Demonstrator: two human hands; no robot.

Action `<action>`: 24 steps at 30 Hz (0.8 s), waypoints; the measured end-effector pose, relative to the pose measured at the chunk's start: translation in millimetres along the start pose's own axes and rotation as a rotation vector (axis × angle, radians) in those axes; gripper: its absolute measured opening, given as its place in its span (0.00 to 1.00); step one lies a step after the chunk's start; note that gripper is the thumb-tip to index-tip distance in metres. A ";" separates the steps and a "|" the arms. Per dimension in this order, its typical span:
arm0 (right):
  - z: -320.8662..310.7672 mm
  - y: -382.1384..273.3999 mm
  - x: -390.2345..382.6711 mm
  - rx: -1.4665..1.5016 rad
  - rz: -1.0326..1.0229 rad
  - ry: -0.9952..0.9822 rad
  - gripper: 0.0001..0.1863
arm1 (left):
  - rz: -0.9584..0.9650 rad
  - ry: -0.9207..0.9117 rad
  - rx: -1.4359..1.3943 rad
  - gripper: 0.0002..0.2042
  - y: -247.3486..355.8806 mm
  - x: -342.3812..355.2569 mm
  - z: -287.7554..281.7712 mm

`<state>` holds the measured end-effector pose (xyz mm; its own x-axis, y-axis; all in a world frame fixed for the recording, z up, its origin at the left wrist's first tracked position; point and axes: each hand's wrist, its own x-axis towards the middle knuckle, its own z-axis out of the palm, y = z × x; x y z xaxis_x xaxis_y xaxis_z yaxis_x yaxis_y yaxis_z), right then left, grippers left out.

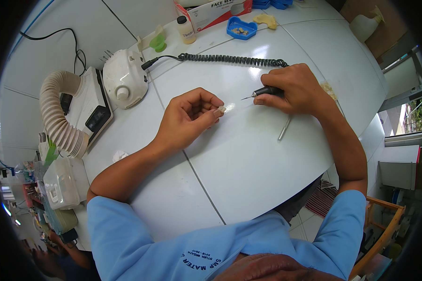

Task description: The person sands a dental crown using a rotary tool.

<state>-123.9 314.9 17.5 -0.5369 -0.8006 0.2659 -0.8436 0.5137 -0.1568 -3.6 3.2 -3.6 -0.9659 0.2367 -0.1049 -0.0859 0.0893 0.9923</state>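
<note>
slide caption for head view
Left grip pinches a small whitish piece; right grip holds a black pen-shaped handpiece with a thin metal bit.

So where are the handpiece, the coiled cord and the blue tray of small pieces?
Handpiece [268,91], head view: dark barrel.
Coiled cord [232,59], head view: middle coils.
Blue tray [242,37], head view: near wall.

Handpiece [271,91] in right hand [296,89]

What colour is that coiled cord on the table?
Black: the coiled cord shows best in the head view.
</note>
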 end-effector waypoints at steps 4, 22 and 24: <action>0.7 2.3 -1.9 0.011 0.000 -0.009 0.32 | 0.014 0.005 0.001 0.09 1.6 -0.7 1.7; -2.7 1.2 -3.5 0.026 0.015 -0.056 0.32 | 0.459 0.135 0.855 0.11 15.7 -9.9 3.3; -3.0 1.4 -3.4 0.026 0.016 -0.056 0.32 | 0.542 0.094 1.074 0.13 15.2 -10.7 3.3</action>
<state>-123.2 319.2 19.2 -0.5497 -0.8088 0.2092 -0.8343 0.5190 -0.1859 6.2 5.2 12.4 -0.8312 0.4252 0.3581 0.5403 0.7696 0.3403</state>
